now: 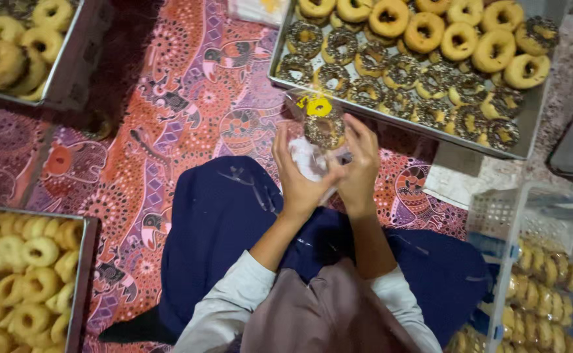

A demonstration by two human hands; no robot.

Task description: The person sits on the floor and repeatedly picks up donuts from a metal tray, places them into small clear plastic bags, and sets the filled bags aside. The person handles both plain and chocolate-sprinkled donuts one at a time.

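At the left of the frame, two metal trays [85,258] are seen heaped with plain, matte golden ring doughnuts [34,252], none of them bagged. At the centre, a chocolate-sprinkled doughnut [324,130] is held inside a thin, crinkled clear plastic bag [307,110], its mouth unsealed, with the left hand [297,171] closed around the bag's lower part and the right hand [359,160] gripping its side, above a patterned red cloth [188,104]. In the upper right a steel tray [523,124] of sprinkled and plain rings is left to be packed, while a white plastic basket [495,216] at the lower right is already part-filled with glossy wrapped doughnuts [548,287].
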